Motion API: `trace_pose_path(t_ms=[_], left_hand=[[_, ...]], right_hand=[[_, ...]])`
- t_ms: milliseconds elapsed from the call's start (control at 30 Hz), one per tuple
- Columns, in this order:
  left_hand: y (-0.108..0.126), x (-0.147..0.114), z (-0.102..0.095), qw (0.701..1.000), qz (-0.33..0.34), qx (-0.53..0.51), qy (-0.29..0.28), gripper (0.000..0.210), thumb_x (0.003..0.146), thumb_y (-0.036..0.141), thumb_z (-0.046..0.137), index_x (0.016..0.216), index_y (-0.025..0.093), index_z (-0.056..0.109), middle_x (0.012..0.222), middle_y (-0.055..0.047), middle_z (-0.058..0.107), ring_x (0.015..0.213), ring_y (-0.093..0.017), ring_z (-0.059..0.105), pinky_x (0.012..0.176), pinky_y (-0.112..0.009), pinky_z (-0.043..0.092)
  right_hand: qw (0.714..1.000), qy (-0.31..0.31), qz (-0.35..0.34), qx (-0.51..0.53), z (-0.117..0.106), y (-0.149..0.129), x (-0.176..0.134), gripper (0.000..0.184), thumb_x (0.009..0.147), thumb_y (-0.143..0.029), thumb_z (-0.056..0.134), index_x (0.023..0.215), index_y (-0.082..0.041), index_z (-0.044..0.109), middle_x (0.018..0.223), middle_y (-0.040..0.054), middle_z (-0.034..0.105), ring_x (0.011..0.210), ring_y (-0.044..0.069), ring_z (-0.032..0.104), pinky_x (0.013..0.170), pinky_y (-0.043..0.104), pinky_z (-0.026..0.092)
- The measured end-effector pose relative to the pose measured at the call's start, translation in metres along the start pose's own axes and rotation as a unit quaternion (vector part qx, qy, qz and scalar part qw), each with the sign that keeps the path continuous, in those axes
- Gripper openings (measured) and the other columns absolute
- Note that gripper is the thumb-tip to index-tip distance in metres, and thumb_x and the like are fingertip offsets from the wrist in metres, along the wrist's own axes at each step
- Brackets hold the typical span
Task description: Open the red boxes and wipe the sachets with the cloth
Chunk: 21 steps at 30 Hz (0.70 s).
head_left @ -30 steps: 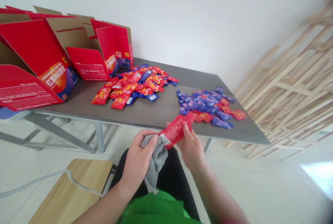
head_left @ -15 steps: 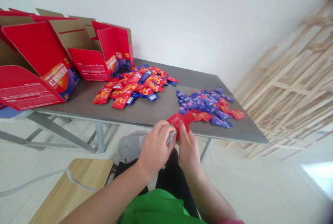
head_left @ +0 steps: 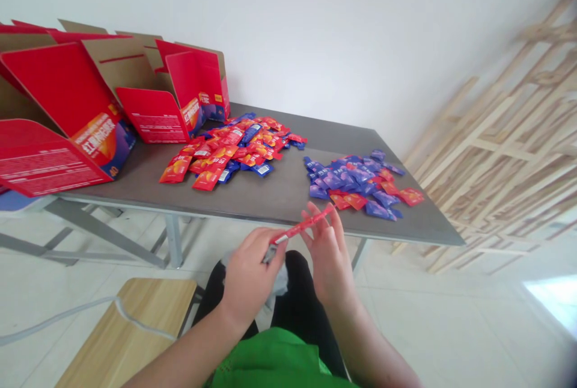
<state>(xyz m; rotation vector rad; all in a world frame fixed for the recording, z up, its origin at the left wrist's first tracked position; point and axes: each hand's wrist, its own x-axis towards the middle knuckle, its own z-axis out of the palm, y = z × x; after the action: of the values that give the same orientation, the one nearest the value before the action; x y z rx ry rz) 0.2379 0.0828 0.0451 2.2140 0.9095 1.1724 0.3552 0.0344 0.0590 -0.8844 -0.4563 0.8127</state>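
A red sachet, seen nearly edge-on, slants up to the right between my hands, in front of the table edge. My left hand is closed, pinching its near end between thumb and fingers. Grey cloth shows under and inside this hand, mostly hidden by it. My right hand has its fingers stretched apart around the sachet's far end, seeming to touch it. Just beyond lies a pile of purple sachets with a few red ones. Farther left is a larger pile of red and blue sachets.
Open red cardboard boxes stand at the left of the grey table, against the wall. A wooden stool with a pale cable across it is at lower left. Wooden frames lean at the right.
The red sachet has turned from face-on to edge-on. My left hand has moved left and a little down, the grey cloth shifting right beneath it. My right hand's fingers have spread apart.
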Motion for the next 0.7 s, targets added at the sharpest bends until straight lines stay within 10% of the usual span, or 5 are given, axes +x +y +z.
trace_pose_path(t_ms=[167, 400, 700], left_hand=[[0.002, -0.012, -0.008, 0.963, 0.248, 0.046, -0.091, 0.018, 0.093, 0.027, 0.059, 0.109, 0.02, 0.065, 0.102, -0.005, 0.074, 0.084, -0.019, 0.07, 0.068, -0.03, 0.054], [0.029, 0.029, -0.022, 0.979, 0.021, -0.099, 0.177, 0.013, 0.096, 0.017, 0.048, 0.106, 0.022, 0.055, 0.108, -0.006, 0.058, 0.107, -0.018, 0.058, 0.098, -0.035, 0.047], [0.01, -0.006, 0.023, 0.978, 0.093, -0.04, -0.184, 0.016, 0.087, 0.012, 0.048, 0.1, 0.021, 0.05, 0.108, -0.009, 0.056, 0.092, -0.022, 0.06, 0.078, -0.036, 0.054]], right_hand=[[0.998, 0.008, 0.031, 0.045, -0.009, -0.009, 0.009, 0.054, 0.092, -0.05, 0.057, 0.14, -0.03, 0.046, 0.119, 0.0071, 0.07, 0.097, 0.019, 0.069, 0.102, 0.049, 0.045], [0.989, -0.103, 0.105, 0.009, -0.004, -0.004, 0.003, 0.044, 0.088, -0.052, 0.06, 0.125, -0.028, 0.062, 0.121, 0.0054, 0.07, 0.11, 0.024, 0.066, 0.097, 0.043, 0.051], [0.996, -0.039, 0.066, 0.052, -0.007, 0.008, 0.031, 0.046, 0.092, -0.052, 0.053, 0.132, -0.029, 0.056, 0.133, 0.0061, 0.064, 0.126, 0.022, 0.058, 0.107, 0.046, 0.042]])
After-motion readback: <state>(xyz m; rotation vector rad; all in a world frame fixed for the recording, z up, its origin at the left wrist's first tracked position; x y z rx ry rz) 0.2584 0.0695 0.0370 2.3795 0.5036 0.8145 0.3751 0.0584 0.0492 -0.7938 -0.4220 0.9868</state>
